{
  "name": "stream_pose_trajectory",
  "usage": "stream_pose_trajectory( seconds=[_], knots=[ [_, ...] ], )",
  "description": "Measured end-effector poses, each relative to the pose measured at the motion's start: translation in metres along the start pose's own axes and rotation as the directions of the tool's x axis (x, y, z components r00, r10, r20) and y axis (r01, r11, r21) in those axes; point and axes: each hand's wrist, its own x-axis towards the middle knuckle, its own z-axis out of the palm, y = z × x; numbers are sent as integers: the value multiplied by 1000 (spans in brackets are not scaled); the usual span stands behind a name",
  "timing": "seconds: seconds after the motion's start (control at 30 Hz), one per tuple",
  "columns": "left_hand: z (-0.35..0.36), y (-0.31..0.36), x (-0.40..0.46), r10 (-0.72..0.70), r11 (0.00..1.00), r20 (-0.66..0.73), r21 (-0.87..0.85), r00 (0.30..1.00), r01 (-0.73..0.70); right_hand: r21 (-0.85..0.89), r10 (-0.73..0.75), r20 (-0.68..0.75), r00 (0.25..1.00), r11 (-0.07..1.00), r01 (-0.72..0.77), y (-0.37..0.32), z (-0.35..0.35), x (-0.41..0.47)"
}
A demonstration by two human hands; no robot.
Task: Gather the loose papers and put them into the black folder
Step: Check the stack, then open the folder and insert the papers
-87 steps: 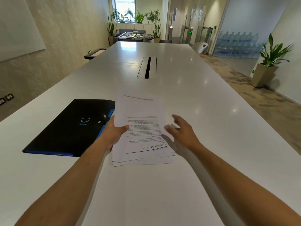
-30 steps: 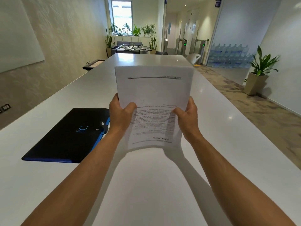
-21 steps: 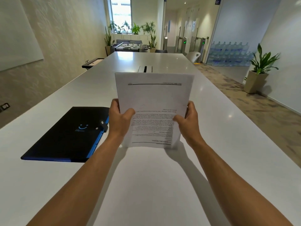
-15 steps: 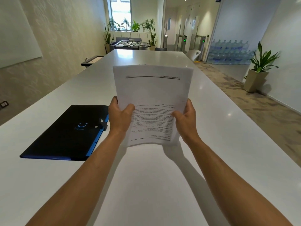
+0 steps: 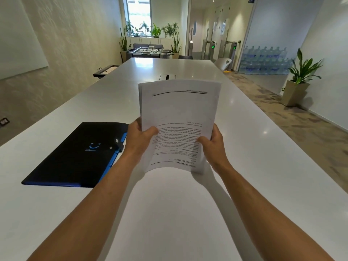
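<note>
White papers (image 5: 178, 117) are gathered into one stack, held upright above the tabletop (image 5: 244, 166); left hand (image 5: 139, 140) & right hand (image 5: 212, 142) each have a closed grip on a side edge. Black folder (image 5: 79, 155) lies shut, just left; opening & insertion left. Tabletop glossy white; long mtg room w/ plants.

**Bare forearms, bare hands, nothing worn**

Two forearms in view, both uncovered up to the near frame edge (no sleeve edge shows). Left hand (image 5: 140, 139) bare: no glove, ring, watch or band visible. Right hand (image 5: 213, 143) likewise bare, wrist plain. Short nails on the left thumb; the other fingers are mostly hidden.
</note>
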Motion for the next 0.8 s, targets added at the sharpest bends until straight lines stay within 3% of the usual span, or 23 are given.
stream_pose_trajectory(
  seconds=[0.13, 0.37, 0.53, 0.8],
  knots=[
    [5, -7, -1, -50, 998, -29, -23, 998, 50, 26, 24, 1, 1000, 999, -24, 2, 4, 0],
    [16, -4, -7, 101, 995, -204, 23, 974, -98, 46, 49, -17, 999, 998, -48, 4, 4, 0],
    [16, -6, -7, 67, 997, -270, 59, 960, -53, 30, 13, -90, 996, 999, -11, 0, 4, 0],
    [19, -5, -6, 44, 999, -223, 38, 974, -36, 30, -6, -92, 996, 1000, 8, -3, 15, 6]
  ],
)
